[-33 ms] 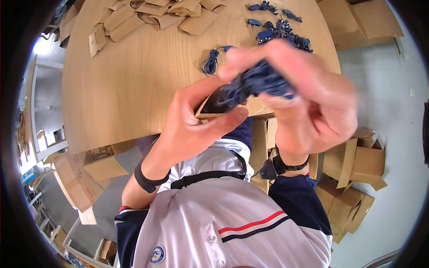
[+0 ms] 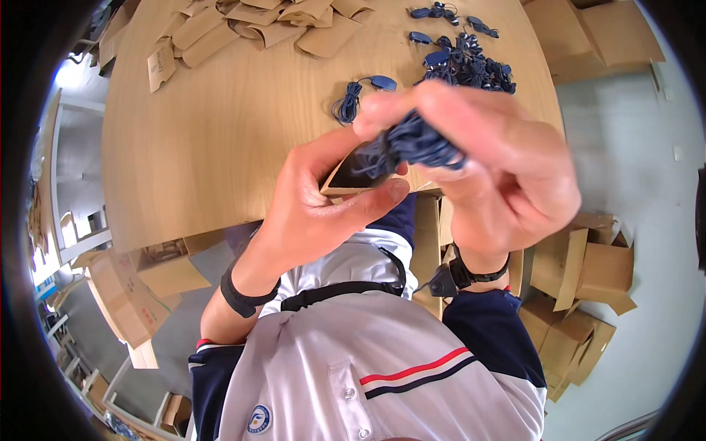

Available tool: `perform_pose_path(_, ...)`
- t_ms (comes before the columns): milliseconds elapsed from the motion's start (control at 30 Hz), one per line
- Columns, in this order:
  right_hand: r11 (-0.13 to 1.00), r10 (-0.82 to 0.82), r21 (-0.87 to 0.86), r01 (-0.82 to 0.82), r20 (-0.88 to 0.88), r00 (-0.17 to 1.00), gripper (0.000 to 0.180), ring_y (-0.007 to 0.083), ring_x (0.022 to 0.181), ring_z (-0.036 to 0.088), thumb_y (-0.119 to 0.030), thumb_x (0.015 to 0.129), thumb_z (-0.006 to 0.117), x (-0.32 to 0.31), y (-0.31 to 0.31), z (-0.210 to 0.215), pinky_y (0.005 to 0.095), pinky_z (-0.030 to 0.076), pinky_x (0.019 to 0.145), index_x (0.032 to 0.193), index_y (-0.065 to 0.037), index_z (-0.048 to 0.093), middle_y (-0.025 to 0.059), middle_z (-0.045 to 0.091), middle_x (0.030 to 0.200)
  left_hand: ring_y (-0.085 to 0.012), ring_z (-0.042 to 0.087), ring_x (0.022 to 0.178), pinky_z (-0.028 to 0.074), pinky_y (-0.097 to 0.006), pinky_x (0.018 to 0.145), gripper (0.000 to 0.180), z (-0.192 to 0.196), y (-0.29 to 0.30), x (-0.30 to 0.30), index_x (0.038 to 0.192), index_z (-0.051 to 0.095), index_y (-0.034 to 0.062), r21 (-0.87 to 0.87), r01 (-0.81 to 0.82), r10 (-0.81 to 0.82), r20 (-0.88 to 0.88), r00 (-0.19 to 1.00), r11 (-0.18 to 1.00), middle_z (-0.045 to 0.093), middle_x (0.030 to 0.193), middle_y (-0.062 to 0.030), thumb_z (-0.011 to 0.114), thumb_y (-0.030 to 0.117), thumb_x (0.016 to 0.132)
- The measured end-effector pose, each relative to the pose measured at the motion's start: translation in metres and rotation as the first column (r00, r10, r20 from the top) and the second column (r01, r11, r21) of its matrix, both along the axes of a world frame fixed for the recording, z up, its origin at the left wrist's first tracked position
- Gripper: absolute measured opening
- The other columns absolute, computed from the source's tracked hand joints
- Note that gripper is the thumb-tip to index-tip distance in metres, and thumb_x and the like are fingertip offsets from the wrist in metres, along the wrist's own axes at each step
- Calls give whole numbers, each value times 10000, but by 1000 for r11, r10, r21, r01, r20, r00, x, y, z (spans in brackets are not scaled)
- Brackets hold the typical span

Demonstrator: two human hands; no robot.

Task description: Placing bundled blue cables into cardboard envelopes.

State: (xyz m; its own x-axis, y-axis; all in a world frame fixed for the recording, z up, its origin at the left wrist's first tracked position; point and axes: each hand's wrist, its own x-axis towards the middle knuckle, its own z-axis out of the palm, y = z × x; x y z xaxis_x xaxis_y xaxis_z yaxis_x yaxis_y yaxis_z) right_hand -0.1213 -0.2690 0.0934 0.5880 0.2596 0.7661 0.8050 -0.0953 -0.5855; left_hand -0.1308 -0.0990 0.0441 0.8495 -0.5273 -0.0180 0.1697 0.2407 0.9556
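My left hand is wrapped round a small brown cardboard sleeve, thumb on the near side and fingers on the far side. The sleeve's end gapes and looks dark inside. Above it my right hand grips a coiled dark blue cable between thumb and fingers. One end of the coil lies at the mouth of the sleeve; how deep it reaches is hidden. The right fingertips are a little blurred.
On the wooden table, flat brown cardboard sleeves are heaped at the far left. A single cable with a plug lies beyond my hands, and a pile of cables lies far right. Cardboard boxes stand beside the table.
My right hand has shifted slightly left and down with the cable, bringing it closer to the sleeve. My left hand holds the same place.
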Motion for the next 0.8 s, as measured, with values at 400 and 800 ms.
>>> perform_pose_path(400,789,-206,-601,130,-59,977,278,347,1215,570,-114,820,657,-11,11,-3,489,356,1072,1090,-69,704,119,661,1210,-101,643,717,553,-253,522,310,-9,29,14,1136,625,-10,-111,179,-199,-210,957,977,694,910,-58,707,149,883)
perform_pose_path(800,819,-253,-574,-7,-371,894,269,254,723,666,78,742,701,-28,29,-22,533,407,1069,991,-23,691,92,691,824,-155,656,624,510,-266,542,284,-46,37,11,1087,622,-15,144,193,-227,278,933,971,660,901,-108,647,226,937)
